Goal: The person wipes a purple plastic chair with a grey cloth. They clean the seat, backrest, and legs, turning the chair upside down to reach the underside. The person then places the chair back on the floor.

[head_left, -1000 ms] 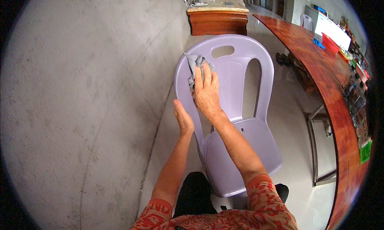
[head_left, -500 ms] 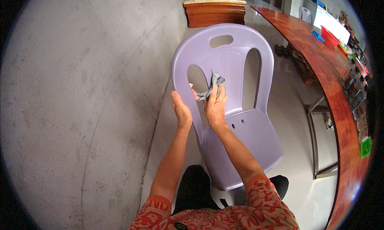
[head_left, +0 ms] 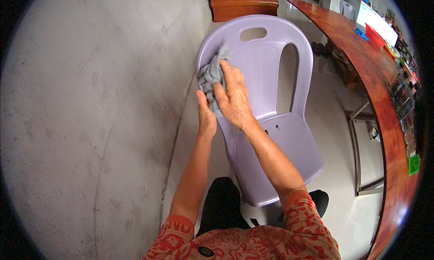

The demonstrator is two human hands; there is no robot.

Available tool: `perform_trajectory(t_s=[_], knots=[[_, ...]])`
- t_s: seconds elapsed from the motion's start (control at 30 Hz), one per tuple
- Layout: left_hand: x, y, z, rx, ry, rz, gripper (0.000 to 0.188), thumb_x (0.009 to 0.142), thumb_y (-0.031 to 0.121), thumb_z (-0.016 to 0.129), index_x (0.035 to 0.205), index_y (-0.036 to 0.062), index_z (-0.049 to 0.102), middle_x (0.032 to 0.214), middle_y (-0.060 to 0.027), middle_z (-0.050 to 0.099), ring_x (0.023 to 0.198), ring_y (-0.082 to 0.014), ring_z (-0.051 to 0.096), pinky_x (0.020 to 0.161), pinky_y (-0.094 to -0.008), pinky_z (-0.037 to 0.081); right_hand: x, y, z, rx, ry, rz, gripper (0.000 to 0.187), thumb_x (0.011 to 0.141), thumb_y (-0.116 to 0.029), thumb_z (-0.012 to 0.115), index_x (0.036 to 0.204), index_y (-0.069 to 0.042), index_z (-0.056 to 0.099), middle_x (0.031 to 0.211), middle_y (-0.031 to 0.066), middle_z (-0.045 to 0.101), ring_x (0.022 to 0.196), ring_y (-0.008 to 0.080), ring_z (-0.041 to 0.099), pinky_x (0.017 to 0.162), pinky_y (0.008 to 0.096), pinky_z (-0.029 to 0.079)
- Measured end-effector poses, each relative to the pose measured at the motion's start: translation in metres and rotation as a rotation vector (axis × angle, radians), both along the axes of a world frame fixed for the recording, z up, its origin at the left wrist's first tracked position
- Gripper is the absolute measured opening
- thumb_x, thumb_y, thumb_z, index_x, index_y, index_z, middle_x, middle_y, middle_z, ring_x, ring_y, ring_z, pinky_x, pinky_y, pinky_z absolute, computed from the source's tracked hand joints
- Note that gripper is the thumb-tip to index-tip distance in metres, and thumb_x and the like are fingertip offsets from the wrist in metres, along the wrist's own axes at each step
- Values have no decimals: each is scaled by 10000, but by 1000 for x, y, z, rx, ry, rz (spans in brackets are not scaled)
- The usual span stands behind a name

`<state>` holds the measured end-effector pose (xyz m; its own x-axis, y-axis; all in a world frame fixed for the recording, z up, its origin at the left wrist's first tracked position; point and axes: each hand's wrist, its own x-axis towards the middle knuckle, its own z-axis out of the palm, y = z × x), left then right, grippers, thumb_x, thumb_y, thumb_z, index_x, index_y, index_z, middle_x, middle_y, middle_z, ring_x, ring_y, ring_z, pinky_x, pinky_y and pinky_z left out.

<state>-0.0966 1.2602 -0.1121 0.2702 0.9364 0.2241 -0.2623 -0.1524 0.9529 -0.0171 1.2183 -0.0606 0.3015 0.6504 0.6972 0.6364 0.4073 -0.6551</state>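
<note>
R hand [head_left: 233,95] grasping grey cloth [head_left: 210,79], just shifted from chair's [head_left: 291,156] centre panel to its L edge; wiping now there. L hand [head_left: 207,119] vs. same edge, grip hidden.

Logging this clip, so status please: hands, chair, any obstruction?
Right hand holding grey cloth against purple chair. Left hand at the chair's left edge. Nothing visibly in the way.

A grey wall [head_left: 99,101] rises at left; a cabinet [head_left: 244,7] stands at the back. On the brown table [head_left: 350,42] at right sit a red basin [head_left: 373,36] and a green container [head_left: 413,165].
</note>
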Motion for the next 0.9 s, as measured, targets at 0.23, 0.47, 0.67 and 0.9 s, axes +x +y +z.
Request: perform_trajectory(t_s=[0.23,0.47,0.67,0.9], knots=[[-4,11,-18,-30,-118,-121,765,908,640,149,1367,60,345,1330,-112,433,1252,-250,385,1064,-376,285,-2,-1,-27,-217,199,105,395,870,-222,506,1143,59,451,1064,260,478,985,392,448,885,456,360],[-2,-1,-2,65,-88,-77,786,914,633,124,1338,29,395,1359,-81,434,1251,-219,375,1061,-319,239,16,-32,-71,-489,267,296,458,867,-300,550,1092,76,415,1090,242,443,1028,350,435,938,422,339],[-1,4,-5,37,-121,-171,843,879,686,116,1302,15,401,1284,-140,500,1187,-247,447,1007,-351,312,20,-44,-139,-612,29,289,530,821,-299,617,1048,146,443,1063,276,433,1075,389,407,964,447,329],[12,-4,-6,-58,-161,-42,804,861,697,236,1197,-1,451,955,-144,599,794,-236,597,721,-350,486,23,-78,-135,-906,-563,281,385,752,-155,608,1036,100,556,1190,267,451,1039,390,422,935,440,332]])
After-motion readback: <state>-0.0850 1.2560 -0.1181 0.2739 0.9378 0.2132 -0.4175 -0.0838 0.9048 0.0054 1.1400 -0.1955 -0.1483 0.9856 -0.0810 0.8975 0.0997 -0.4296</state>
